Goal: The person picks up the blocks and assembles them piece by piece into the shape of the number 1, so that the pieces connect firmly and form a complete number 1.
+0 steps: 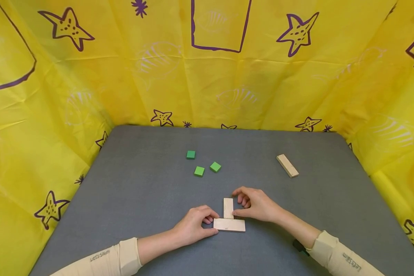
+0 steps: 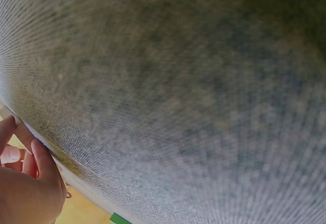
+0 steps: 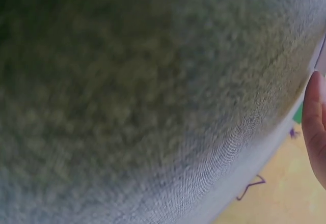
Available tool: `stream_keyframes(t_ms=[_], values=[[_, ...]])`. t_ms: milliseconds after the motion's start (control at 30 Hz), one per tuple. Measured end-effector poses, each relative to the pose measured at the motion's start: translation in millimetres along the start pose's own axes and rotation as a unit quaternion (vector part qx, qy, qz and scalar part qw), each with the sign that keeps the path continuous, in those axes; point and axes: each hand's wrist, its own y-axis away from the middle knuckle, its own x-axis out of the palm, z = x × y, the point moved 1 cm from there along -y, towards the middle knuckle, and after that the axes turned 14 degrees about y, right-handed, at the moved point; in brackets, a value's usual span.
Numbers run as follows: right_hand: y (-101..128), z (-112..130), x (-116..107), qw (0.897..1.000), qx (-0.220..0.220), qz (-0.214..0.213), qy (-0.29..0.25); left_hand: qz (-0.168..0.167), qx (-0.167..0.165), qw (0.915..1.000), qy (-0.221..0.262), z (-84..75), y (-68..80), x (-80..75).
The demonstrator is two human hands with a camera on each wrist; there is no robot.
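In the head view, a pale wooden block (image 1: pixel 229 225) lies crosswise on the grey table near me. My left hand (image 1: pixel 194 225) pinches its left end, with the thumb at the near edge and the index finger at the far edge. A second wooden block (image 1: pixel 228 208) lies lengthwise against the first one's far side, so the two form an upside-down T. Beside it my right hand (image 1: pixel 258 205) has its thumb tip at the block's right edge. Its index finger reaches toward the far right corner, apparently without gripping. Both wrist views show mostly table, with fingers at the edge.
Three green square blocks, one (image 1: pixel 191 155) farther back and two (image 1: pixel 199 171) (image 1: pixel 215 167) nearer, lie beyond the hands. Another wooden block (image 1: pixel 287 165) lies at an angle toward the right. Yellow patterned cloth (image 1: pixel 207 88) walls the grey table (image 1: pixel 141 172) at the back and sides.
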Motion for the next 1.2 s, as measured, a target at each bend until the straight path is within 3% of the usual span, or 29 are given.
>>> stream_keyframes(t_ms=[833,1200], values=[[1,-31,-25,0.996,0.042,-0.078,0.030,-0.008,0.005,0.9999,0.006,2.0,1.4,1.5],[5,-57,-47,0.988,0.091,-0.111,0.057,-0.009,0.010,0.9999,0.009,2.2,1.2,1.8]])
